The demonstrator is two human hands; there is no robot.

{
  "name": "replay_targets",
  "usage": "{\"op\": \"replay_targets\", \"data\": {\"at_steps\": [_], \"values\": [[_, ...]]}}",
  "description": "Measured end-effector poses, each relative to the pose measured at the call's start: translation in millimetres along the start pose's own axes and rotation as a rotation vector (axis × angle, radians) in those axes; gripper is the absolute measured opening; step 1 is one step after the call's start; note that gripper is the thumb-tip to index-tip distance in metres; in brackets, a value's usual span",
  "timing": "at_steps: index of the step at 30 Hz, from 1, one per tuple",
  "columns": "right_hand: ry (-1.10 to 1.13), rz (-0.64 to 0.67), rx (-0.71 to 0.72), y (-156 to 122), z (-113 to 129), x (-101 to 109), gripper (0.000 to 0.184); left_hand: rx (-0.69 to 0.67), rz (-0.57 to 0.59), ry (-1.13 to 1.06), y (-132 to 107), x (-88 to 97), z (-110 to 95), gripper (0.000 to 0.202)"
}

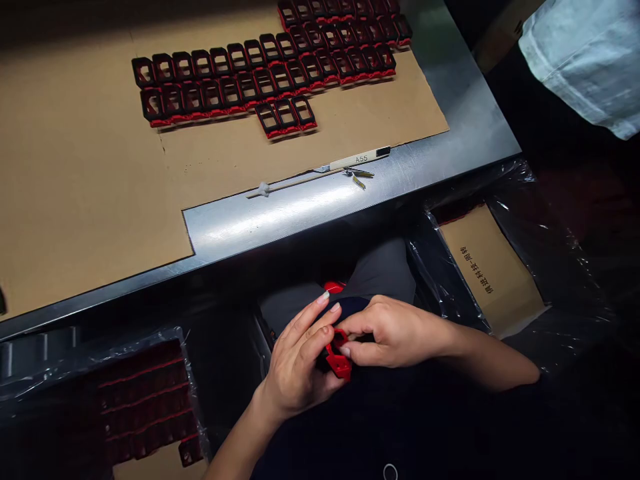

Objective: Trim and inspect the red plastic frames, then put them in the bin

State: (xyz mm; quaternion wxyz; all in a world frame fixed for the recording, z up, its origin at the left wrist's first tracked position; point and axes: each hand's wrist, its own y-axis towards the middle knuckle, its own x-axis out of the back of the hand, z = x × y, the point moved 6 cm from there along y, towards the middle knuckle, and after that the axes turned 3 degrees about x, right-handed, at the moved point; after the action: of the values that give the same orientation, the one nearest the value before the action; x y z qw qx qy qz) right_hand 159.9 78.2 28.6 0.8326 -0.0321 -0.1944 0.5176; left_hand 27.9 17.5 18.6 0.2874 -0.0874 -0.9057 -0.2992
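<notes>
Above my lap, a small red-and-black plastic frame (340, 363) is held between both hands. My left hand (300, 360) is closed on its left side, with the thumb and fingers partly around it. On the other side, my right hand (387, 333) pinches the part's upper right edge with thumb and forefinger. The fingers hide much of the part. Rows of similar red-and-black frames (230, 93) stand on a cardboard sheet (80, 167) on the table.
Near the metal table edge (240, 227) lie a craft knife (357, 160), a thin stick with white fluff (264, 190) and small nail clippers (357, 175). At lower left is a plastic-lined box with more frames (145, 400); at right, another holds cardboard (490, 267). Pale cloth (590, 60) hangs upper right.
</notes>
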Motion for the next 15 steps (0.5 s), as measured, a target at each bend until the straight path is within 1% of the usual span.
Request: {"op": "replay_targets", "data": {"at_steps": [3, 6, 8, 12, 14, 15], "values": [[-0.042, 0.002, -0.011, 0.2, -1.2, -0.1, 0.022, 0.008, 0.003, 0.005, -0.9, -0.3, 0.6, 0.067], [-0.005, 0.056, 0.036, -0.8, 0.2, -0.8, 0.021, 0.018, 0.0, 0.008, -0.9, -0.3, 1.1, 0.067], [0.029, 0.067, 0.052, -1.5, 1.1, -0.4, 0.02, 0.02, -0.001, 0.001, -0.4, -0.3, 1.6, 0.068], [0.015, 0.016, 0.007, -1.9, 1.2, 3.5, 0.02, 0.023, -0.012, -0.021, -1.1, -0.4, 3.3, 0.069], [0.015, 0.028, 0.013, -2.0, 1.0, 3.7, 0.018, 0.053, -0.023, -0.066, -3.7, -1.9, 5.0, 0.072], [0.046, 0.044, 0.021, -1.8, -0.5, 2.7, 0.018, 0.089, -0.031, -0.119, -5.5, -3.3, 6.6, 0.074]]}}
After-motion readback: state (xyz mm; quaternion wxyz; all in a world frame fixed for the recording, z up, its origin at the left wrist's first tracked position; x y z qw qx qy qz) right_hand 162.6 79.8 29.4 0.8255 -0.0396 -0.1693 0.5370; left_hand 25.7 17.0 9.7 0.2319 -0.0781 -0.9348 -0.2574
